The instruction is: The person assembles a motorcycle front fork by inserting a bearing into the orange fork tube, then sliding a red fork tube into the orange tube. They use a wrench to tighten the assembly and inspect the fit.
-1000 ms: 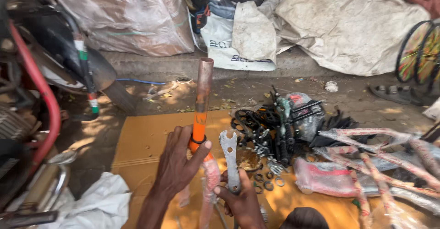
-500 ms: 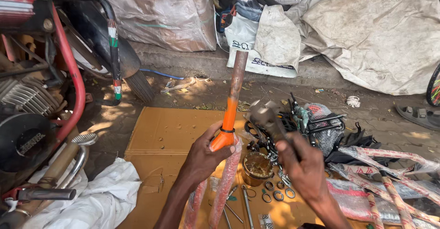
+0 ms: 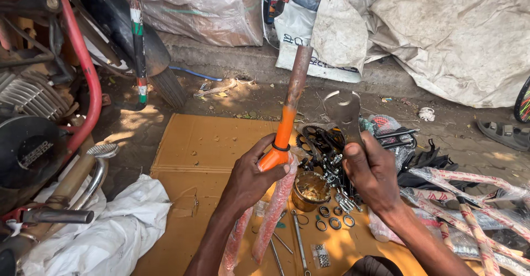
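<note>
Two bare hands worked above a sheet of cardboard spread on the ground. The left hand was clamped around an orange bicycle fork at the crown, where a dark ring sat on the tube. The fork's long axis ran nearly upright, tilted slightly right, its bare rusty steerer tube pointing up and away and its two wrapped legs hanging toward the near edge of the cardboard. The right hand, just right of the fork and apart from it, was closed on a flat steel spanner held upright, its open end at the top.

Below the fork on the cardboard lay a small brass-coloured tin, several loose rings and thin rods. Just behind them was a heap of black chainrings and parts. Open cardboard remained left of the fork; white cloth and a motorcycle bounded that side. Wrapped frame tubes crowded the right. Beyond the cardboard, bulky sacks lined a kerb.
</note>
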The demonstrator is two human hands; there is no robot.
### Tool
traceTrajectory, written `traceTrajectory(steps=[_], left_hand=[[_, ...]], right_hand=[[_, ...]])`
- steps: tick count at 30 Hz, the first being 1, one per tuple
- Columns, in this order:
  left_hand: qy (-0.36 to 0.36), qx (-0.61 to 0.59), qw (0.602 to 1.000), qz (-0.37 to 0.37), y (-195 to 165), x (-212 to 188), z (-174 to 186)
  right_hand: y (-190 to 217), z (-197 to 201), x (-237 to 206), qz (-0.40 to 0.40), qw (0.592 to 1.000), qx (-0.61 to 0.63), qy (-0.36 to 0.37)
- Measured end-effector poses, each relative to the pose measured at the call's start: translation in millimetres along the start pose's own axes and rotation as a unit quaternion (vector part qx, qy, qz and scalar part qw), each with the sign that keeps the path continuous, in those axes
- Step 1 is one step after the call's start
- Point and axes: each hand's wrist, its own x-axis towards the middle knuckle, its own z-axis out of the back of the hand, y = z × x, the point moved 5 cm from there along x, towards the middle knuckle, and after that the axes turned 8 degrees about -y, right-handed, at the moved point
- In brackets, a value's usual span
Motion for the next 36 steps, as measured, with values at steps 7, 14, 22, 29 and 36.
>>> traceTrajectory(steps=[7,14,22,29,36], left_hand=[[-0.032,0.059,0.997,-0.025,-1,-4,0],[-0.049,0.091,0.993,0.058,3,5,5],[0.017,0.018,0.996,-0.087,0,4,7],[-0.037,0.200,0.947,-0.250,-20,-3,10],[-0.217,0.178,0.936,-0.214,-17,-37,-11]], right_hand=[[-4,1,8,-0.037,0.990,-0.121,0.058],[-20,-21,-20,-0.028,0.968,-0.161,0.189],[-43,-26,-38,-0.291,0.930,0.220,-0.041],[-29,-74,-62,-0.433,0.830,0.347,-0.048],[1,-117,-108,-0.440,0.810,0.381,-0.066]])
